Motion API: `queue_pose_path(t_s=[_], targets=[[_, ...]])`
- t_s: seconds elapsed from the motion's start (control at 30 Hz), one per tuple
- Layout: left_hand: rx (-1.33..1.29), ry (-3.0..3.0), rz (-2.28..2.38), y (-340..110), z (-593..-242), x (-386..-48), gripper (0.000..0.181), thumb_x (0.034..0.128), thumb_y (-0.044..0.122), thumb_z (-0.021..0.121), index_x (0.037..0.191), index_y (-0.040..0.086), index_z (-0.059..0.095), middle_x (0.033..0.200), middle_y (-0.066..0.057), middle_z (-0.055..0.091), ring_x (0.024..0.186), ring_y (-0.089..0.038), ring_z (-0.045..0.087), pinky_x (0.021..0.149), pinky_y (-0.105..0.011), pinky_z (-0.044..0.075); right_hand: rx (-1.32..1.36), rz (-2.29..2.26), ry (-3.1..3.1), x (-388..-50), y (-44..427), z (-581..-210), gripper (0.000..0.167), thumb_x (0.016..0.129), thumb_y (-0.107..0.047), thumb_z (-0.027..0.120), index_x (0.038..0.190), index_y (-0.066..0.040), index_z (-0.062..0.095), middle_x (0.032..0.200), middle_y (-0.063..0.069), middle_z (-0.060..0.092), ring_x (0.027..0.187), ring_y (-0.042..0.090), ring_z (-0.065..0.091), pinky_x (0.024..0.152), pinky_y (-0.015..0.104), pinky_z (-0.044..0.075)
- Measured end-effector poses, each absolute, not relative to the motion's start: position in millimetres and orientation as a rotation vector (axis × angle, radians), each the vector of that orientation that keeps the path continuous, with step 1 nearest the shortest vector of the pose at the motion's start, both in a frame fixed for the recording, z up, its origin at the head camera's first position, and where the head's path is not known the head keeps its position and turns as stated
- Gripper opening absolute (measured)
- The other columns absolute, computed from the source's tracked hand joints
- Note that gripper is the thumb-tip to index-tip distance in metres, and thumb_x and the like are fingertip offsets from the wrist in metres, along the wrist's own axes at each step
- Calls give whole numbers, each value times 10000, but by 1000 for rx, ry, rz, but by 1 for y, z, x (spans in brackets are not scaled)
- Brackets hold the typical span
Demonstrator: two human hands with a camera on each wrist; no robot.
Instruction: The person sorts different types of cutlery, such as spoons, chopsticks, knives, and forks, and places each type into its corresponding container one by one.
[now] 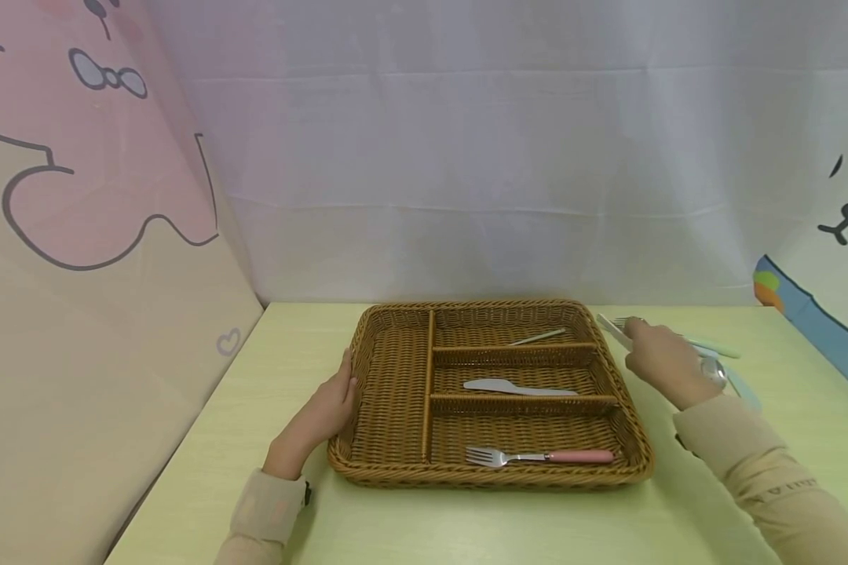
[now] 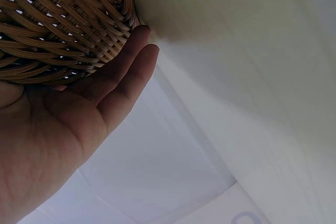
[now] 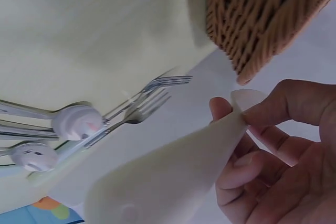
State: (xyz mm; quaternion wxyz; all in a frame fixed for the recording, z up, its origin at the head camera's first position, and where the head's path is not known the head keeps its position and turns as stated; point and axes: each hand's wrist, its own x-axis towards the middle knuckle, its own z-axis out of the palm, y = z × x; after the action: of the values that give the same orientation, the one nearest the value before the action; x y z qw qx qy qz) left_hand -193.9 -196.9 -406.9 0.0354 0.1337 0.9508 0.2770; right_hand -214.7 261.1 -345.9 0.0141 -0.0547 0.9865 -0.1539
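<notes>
A brown wicker tray (image 1: 427, 473) with dividers holds a pink-handled fork (image 1: 581, 456) in its front right compartment, a white knife (image 1: 498, 385) in the middle one and a thin pale utensil (image 1: 539, 337) in the back one. Against the tray's left side rests my left hand (image 1: 323, 406), fingers mostly straight; in the left wrist view this hand (image 2: 68, 114) touches the woven wall (image 2: 68, 30). Just beyond the right rim, my right hand (image 1: 667, 362) pinches a pale utensil (image 1: 613, 331). The right wrist view has this utensil (image 3: 163, 177) between the thumb and fingers of the hand (image 3: 278, 156).
Right of the tray, near and partly behind my right hand, lie forks (image 3: 139, 111), spoons (image 3: 79, 121) and a green-handled utensil (image 1: 715, 348). A pale curtain (image 1: 424, 180) hangs behind the table (image 1: 367, 526), with printed cloths on both sides.
</notes>
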Motion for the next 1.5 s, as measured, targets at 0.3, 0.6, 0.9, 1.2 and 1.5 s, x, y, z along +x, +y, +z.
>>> queue_pose_path(t_s=[0.3, 0.6, 0.9, 1.2, 1.5], targets=[[416, 2922, 852, -197, -408, -194, 565, 1008, 115, 258, 1425, -90, -64, 1424, -341, 230, 1288, -438, 317, 1038, -532, 318, -221, -401, 3137, -212, 235, -335, 301, 735, 41, 552, 1035, 26, 534, 767, 187, 609, 564, 227, 501, 384, 310, 353], [413, 2917, 846, -198, -408, -194, 569, 1009, 121, 252, 1429, -73, -79, 1448, -325, 186, 1302, -434, 292, 1052, -532, 298, -305, -377, 3212, -210, 213, -331, 219, 761, 75, 515, 937, -26, 596, 726, 157, 616, 539, 236, 515, 386, 318, 354], [409, 2910, 848, -198, -409, -195, 568, 1013, 132, 250, 1431, -66, -81, 1458, -314, 173, 1308, -425, 287, 1051, -530, 301, -392, -355, 3228, -208, 189, -332, 298, 748, 71, 553, 987, -68, 666, 755, 133, 663, 543, 215, 525, 352, 286, 345], [408, 2916, 856, -198, -409, -194, 565, 1010, 121, 254, 1428, -79, -70, 1432, -332, 221, 1292, -432, 313, 1041, -531, 314, -468, -285, 3219, -207, 164, -334, 336, 759, 99, 543, 999, -88, 684, 789, 106, 682, 573, 201, 567, 359, 271, 359], [410, 2908, 856, -197, -407, -193, 565, 1010, 120, 257, 1428, -82, -67, 1448, -316, 200, 1301, -425, 300, 1046, -528, 310, -511, -296, 3218, -207, 150, -343, 364, 757, 117, 551, 985, -124, 698, 849, 101, 693, 704, 261, 621, 368, 300, 383]])
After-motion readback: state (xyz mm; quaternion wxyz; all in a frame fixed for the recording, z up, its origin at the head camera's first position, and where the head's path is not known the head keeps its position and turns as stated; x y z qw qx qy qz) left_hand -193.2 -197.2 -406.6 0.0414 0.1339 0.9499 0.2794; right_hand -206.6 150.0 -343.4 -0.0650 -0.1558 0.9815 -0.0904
